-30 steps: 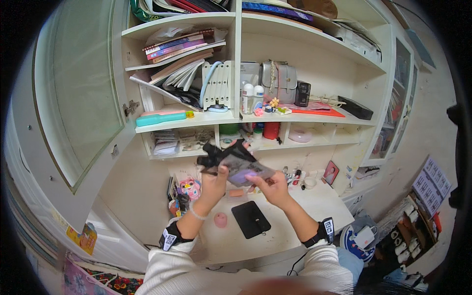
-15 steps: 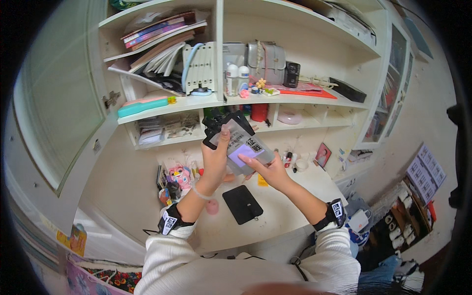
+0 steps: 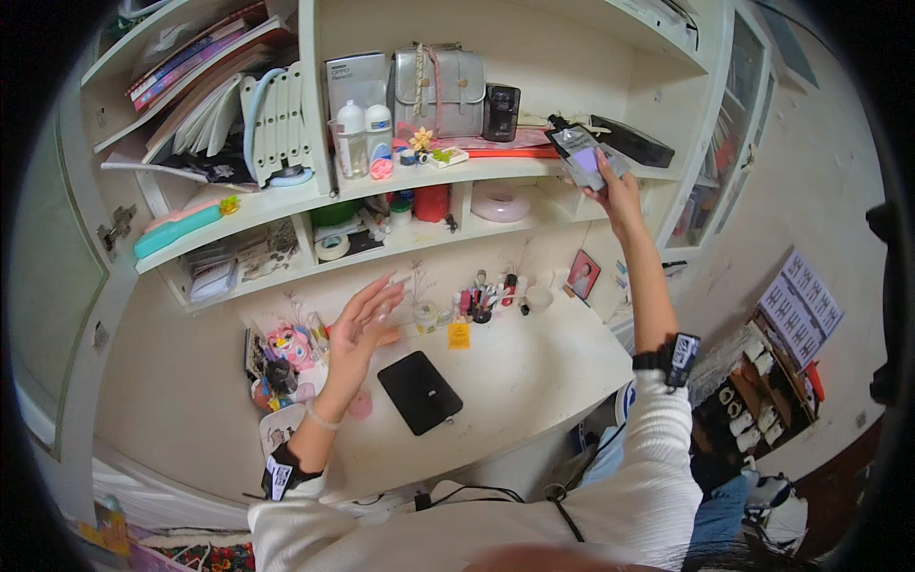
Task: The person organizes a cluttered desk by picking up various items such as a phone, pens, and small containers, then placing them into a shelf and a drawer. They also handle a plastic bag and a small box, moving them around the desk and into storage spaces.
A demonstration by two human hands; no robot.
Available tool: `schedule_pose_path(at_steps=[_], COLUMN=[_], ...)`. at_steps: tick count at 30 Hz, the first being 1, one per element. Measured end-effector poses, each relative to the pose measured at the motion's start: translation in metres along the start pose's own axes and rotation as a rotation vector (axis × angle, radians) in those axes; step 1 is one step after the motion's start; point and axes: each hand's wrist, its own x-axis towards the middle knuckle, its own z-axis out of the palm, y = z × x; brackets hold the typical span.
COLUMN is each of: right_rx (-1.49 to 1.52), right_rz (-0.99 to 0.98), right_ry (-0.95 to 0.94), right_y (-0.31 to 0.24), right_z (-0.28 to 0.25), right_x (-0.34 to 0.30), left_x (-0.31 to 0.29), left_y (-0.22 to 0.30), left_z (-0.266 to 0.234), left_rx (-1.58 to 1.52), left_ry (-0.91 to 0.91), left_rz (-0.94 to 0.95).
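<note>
My right hand point(image 3: 615, 191) is raised to the right end of the middle shelf, its fingers closed on the lower edge of a grey plastic pouch point(image 3: 575, 143). The pouch has a purple patch and some black at its top. It overlaps the shelf edge beside a black oblong box point(image 3: 632, 141); whether it touches the shelf I cannot tell. My left hand point(image 3: 360, 329) hangs over the left part of the desk with fingers stretched out and nothing in them. Nearest to it, lower down, a flat black case point(image 3: 419, 392) lies on the white desk point(image 3: 534, 367).
A silver handbag point(image 3: 438, 93), two white-capped bottles point(image 3: 351, 143) and a dark box point(image 3: 500, 112) stand on the middle shelf. Below sits a pink ring-shaped thing point(image 3: 500, 206). A pink plush toy point(image 3: 289, 345), a pen holder point(image 3: 482, 307) and a yellow card point(image 3: 458, 336) are on the desk.
My hands have parted: the right carried the pouch up and right to the shelf, while the left let go, opened and moved lower left. The view has shifted right.
</note>
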Motion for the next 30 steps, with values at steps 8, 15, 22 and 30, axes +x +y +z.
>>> schedule_pose_path(at_steps=[8, 15, 22, 30], right_rx=[-0.351, -1.491, -0.997, -0.736], right_rz=[0.017, -0.308, -0.974, -1.134], right_ry=[0.091, 0.129, 0.496, 0.198], right_y=[0.081, 0.118, 0.099, 0.066], right_z=[-0.007, 0.019, 0.023, 0.068], right_x=[0.173, 0.204, 0.168, 0.009], left_x=[-0.027, -0.106, -0.079, 0.043], left_y=[-0.035, -0.011, 0.084, 0.153], left_z=[-0.004, -0.040, -0.108, -0.220], left_rx=[0.063, 0.332, 0.872, 1.462], left_ry=[0.114, 0.416, 0.766, 0.546], left_rz=[-0.053, -0.161, 0.183, 0.267])
